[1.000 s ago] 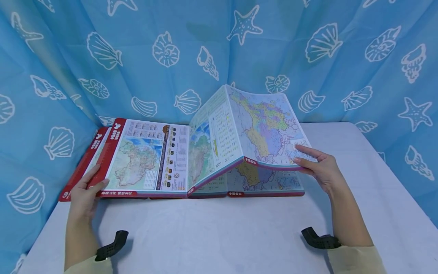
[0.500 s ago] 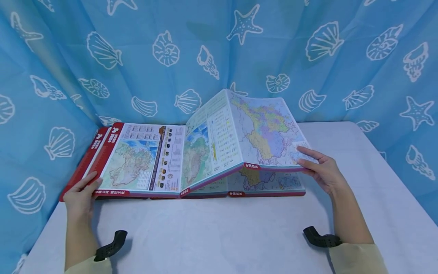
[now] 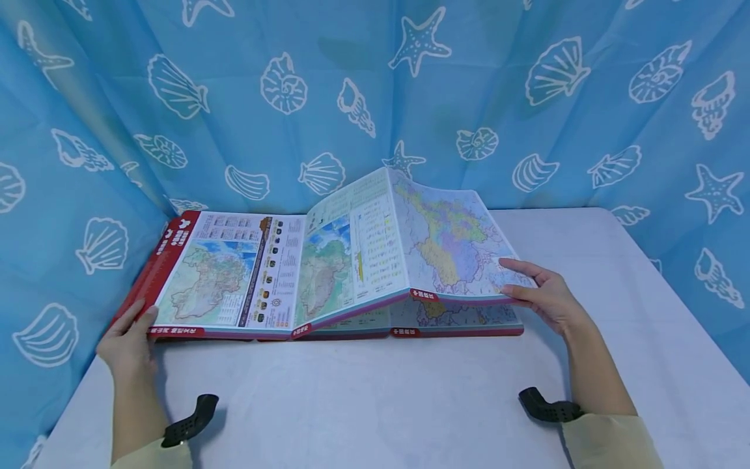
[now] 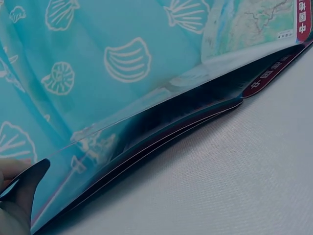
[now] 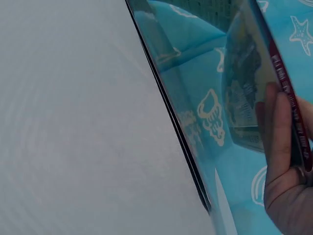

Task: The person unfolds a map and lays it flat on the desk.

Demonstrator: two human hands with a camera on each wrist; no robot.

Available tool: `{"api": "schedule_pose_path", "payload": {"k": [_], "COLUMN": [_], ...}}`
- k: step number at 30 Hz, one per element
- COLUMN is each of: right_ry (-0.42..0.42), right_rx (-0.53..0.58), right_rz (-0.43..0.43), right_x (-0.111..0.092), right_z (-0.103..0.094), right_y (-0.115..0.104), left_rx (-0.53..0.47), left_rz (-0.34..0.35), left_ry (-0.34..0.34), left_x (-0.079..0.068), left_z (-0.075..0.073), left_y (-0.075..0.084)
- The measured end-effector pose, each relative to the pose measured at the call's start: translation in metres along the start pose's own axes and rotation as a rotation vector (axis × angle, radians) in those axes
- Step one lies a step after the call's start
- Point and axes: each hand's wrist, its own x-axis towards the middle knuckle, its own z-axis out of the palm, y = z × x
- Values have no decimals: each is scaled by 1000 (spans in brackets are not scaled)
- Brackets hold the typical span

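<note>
My left hand (image 3: pixel 130 348) pinches the red left end of an upper folding map (image 3: pixel 205 273), thumb on its printed face. At the other end my right hand (image 3: pixel 551 299) grips the lower right corner, with fingers on both sides of the sheet. Between the hands the left panels lie low, while the right ones rise to a peaked fold. Beneath it a lower folding map (image 3: pixel 457 316) of matching print lies flat on the table, mostly covered. In the right wrist view, fingers (image 5: pixel 281 132) lie along the raised panel's underside.
A white-covered table (image 3: pixel 351 397) extends in front of the maps and to their right. Blue curtains (image 3: pixel 363 78) with white shells and starfish hang behind and at both sides. Black curved camera mounts (image 3: pixel 193 420) sit at the wrists.
My left hand has drawn the upper map leftward, covering more of the lower map's red end. The peaked fold has sunk, and my right hand has come slightly lower with its corner.
</note>
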Motion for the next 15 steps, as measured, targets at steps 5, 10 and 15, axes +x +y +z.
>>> {"api": "schedule_pose_path", "payload": {"k": [5, 10, 15], "right_ry": [19, 31, 51], "right_rx": [-48, -80, -158], "right_rz": [47, 85, 108], "right_x": [2, 3, 5], "right_z": [0, -2, 1], "right_y": [5, 10, 15], "left_rx": [-114, -117, -128], "left_rz": [10, 23, 74], "left_ry": [18, 10, -9], "left_x": [3, 5, 3], "left_z": [-2, -1, -1], "left_y": [-1, -2, -2]}}
